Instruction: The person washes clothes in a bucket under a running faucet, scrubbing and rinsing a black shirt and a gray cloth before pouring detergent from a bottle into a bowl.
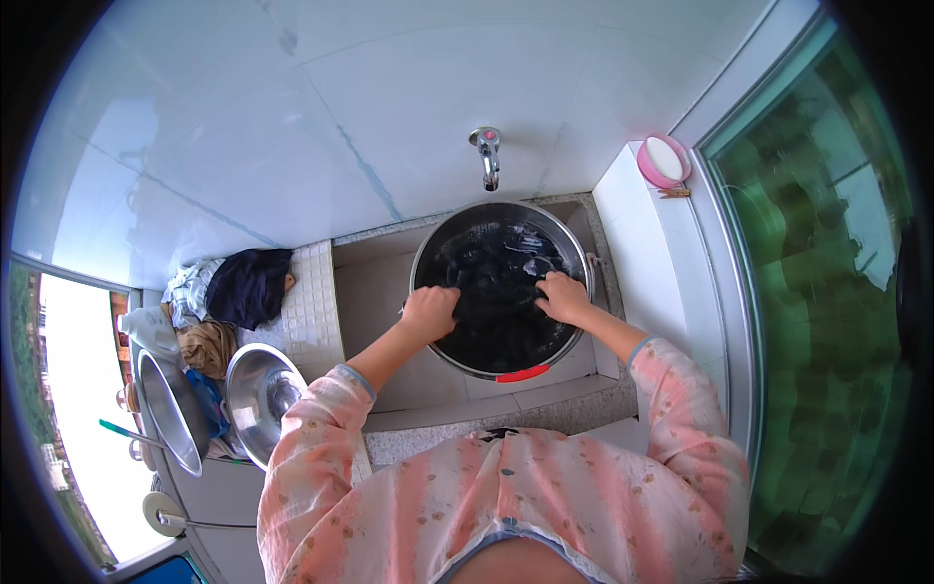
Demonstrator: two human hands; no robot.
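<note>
A round stainless-steel bucket (419, 259) with a red grip (522, 374) on its handle stands in a tiled sink (379, 292). It holds dark water and a soaked black cloth (496, 292); where the cloth ends and the water begins is hard to tell. At the bucket's left side my left hand (432, 312) is curled over the cloth, fingertips hidden. Opposite it, my right hand (565, 298) has its fingers bent around the dark fabric by the right rim. A chrome tap (489, 160) sticks out of the wall just beyond the bucket.
Left of the sink lie a navy garment (252, 287), a brown cloth (208, 347) and a light cloth (191, 290), near a white plastic jug (151, 330). Two metal basins (252, 379) (164, 409) stand closer to me. A pink bowl (662, 162) sits on the right ledge beside sliding glass.
</note>
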